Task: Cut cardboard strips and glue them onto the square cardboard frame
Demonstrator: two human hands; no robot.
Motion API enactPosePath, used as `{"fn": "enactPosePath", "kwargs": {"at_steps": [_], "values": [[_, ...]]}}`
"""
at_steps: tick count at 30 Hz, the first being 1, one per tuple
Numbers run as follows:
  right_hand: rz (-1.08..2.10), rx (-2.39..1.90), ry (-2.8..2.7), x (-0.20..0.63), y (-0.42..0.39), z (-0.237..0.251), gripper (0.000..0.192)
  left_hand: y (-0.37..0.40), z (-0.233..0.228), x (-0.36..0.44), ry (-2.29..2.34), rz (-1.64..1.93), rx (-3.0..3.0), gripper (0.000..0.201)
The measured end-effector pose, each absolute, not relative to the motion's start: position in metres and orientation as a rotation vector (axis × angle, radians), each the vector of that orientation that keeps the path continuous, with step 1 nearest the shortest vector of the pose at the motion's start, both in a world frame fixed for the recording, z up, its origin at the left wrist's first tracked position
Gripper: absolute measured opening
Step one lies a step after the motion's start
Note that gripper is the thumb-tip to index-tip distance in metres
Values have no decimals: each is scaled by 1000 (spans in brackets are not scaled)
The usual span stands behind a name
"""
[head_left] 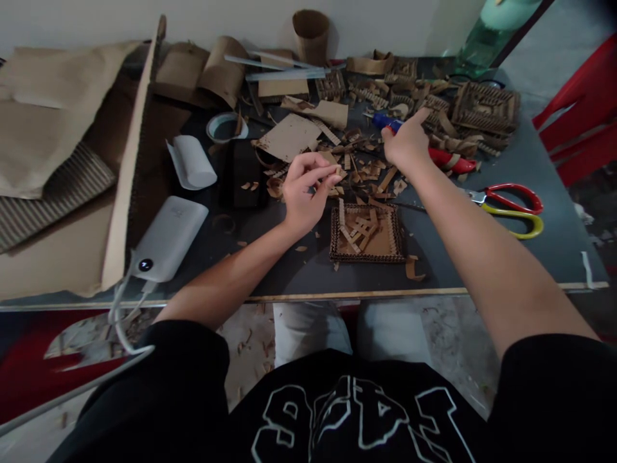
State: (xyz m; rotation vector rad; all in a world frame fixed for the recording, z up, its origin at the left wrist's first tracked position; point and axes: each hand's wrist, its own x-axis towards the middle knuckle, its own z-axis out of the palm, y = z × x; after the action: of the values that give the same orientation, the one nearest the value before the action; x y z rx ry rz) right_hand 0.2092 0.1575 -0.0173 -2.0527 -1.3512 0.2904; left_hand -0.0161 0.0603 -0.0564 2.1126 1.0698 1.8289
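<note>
Left hand point(303, 193) pinches a small tan cardboard strip point(332, 175) between thumb and fingertips, just above the scraps. Strip is short and flat; long axis runs roughly left-right, far end pointing right. Right hand point(407, 143) is closed on a glue gun point(446, 156), blue at the back and red toward the front, lying diagonally with its red end pointing right and toward the person. Square cardboard tray point(367, 235) with loose strips sits near the table edge. Dark table point(540, 257), scissors point(511, 207) at right, power bank point(168, 239) at left, pale wall behind.
</note>
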Motion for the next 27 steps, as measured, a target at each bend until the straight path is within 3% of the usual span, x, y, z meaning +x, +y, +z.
{"fn": "enactPosePath", "kwargs": {"at_steps": [7, 15, 21, 27], "values": [[109, -2260, -1410, 187, 142, 2, 72, 62, -57, -16, 1065, 1773, 2085, 43], [-16, -1541, -1930, 209, 136, 19, 22, 60, -56, -14, 1029, 1674, 2041, 39], [103, -1352, -2312, 200, 127, 25, 12, 63, -56, -16, 1009, 1731, 2036, 35], [-14, -1220, -2561, 186, 131, 14, 23, 65, -54, -15, 944, 1831, 1989, 27]]}}
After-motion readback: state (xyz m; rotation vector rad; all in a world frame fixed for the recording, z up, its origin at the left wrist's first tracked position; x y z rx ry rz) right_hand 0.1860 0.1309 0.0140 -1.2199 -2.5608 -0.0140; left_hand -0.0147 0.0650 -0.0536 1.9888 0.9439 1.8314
